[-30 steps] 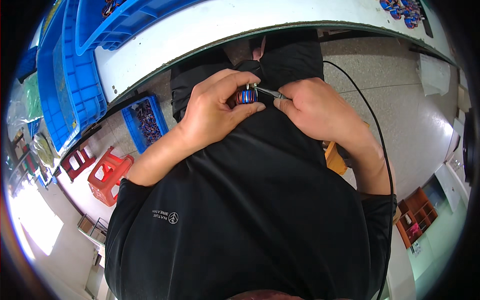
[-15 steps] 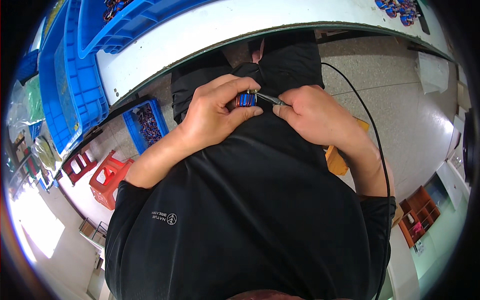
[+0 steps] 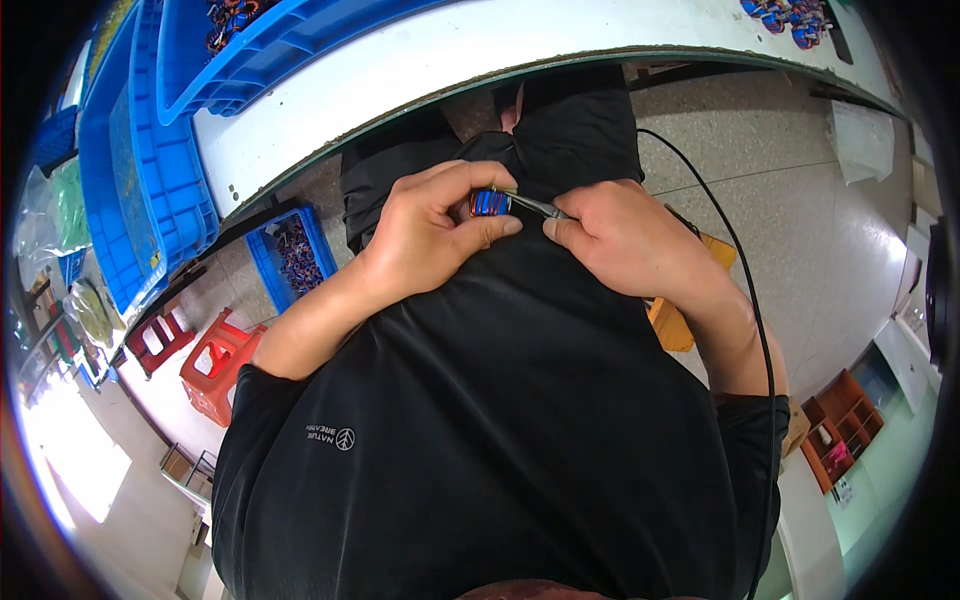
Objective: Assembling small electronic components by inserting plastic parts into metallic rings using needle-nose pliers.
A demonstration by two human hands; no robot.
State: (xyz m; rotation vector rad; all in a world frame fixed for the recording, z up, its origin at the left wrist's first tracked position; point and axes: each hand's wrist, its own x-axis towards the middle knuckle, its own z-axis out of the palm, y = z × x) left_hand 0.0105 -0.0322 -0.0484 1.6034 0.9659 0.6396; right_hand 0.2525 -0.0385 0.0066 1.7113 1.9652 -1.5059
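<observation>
Between the thumb and fingers of my left hand (image 3: 425,215) sits a small toroidal coil (image 3: 489,203), blue with copper-coloured windings. My right hand (image 3: 615,235) is closed around a pair of fine-nosed pliers (image 3: 540,207); its handles are hidden in the palm. The slim metal jaws point left and reach the coil's right side, by my left fingertips. Whether they grip a wire end is too small to tell. Both hands are held over my lap, just in front of the table edge.
The white table (image 3: 330,105) runs across the front. On it stand a blue crate (image 3: 290,55) with coils at the left and more coils (image 3: 790,18) at the far right. A blue bin (image 3: 290,255) of parts and a red stool (image 3: 220,365) are at lower left. A black cable (image 3: 720,220) hangs by my right arm.
The coil has turned slightly in my left fingers, and the pliers' jaws have shifted a little down and left against it. Both hands keep their holds.
</observation>
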